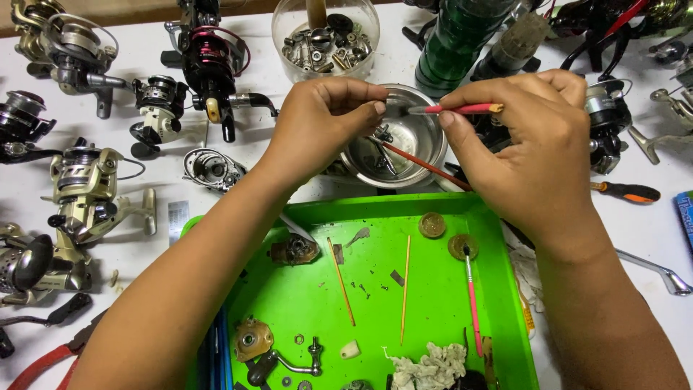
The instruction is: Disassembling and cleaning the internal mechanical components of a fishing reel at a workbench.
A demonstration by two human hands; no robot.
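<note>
While fishing reels crowd the white table, I work above a green tray strewn with gears, skewers and a crumpled rag. Beyond the tray sits a steel bowl, with a plastic tub of small metal parts behind it. Over the bowl, my right hand pinches a red brush, bristles pointing left. My left hand is closed at the fingertips by those bristles; what it grips, I cannot tell.
</note>
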